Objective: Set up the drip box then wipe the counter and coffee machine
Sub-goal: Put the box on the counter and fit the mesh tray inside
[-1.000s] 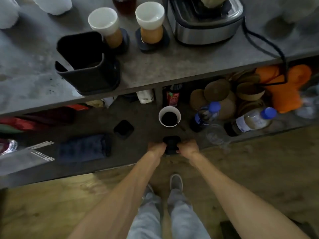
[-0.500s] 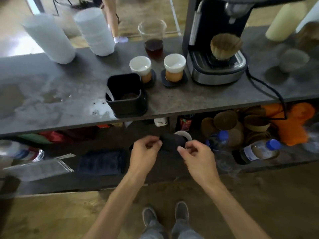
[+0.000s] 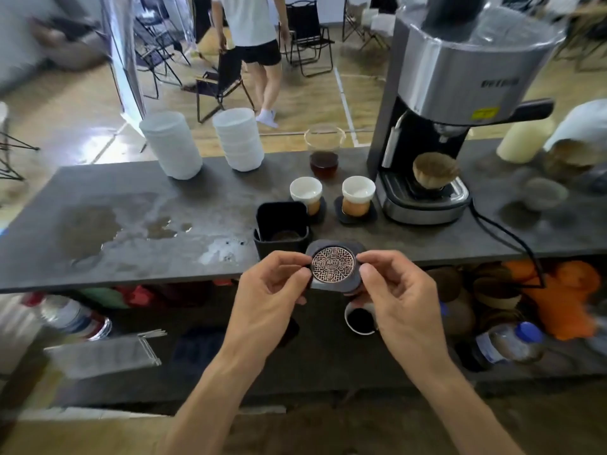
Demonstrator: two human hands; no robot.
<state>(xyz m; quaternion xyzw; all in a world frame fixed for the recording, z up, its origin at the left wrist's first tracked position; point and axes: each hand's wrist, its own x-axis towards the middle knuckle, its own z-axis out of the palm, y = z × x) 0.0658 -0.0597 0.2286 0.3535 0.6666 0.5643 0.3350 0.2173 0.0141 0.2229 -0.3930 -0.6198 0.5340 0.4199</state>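
Note:
Both hands hold a small dark square lid with a round copper patterned grate [image 3: 333, 267] just in front of the counter's near edge. My left hand [image 3: 269, 292] pinches its left side and my right hand [image 3: 399, 293] pinches its right side. Right behind the lid stands the open black drip box [image 3: 282, 229] on the grey counter [image 3: 197, 221]. The steel and black coffee machine [image 3: 437, 126] stands at the right with a brown paper filter [image 3: 435, 170] on its tray. Wet stains [image 3: 138, 224] mark the counter's left part.
Two white cups on dark coasters [image 3: 358, 200] and a glass of dark liquid [image 3: 324, 152] stand beside the machine. Two white cup stacks [image 3: 170, 144] are at the back. A power cord [image 3: 505, 231] hangs over the edge. Below, a shelf holds bottles, a cup of coffee [image 3: 359, 320] and cloths. A person stands beyond.
My hands lifted the lid from the lower shelf up to counter height and turned its copper grate toward me. The view tilted up from the shelf to the counter.

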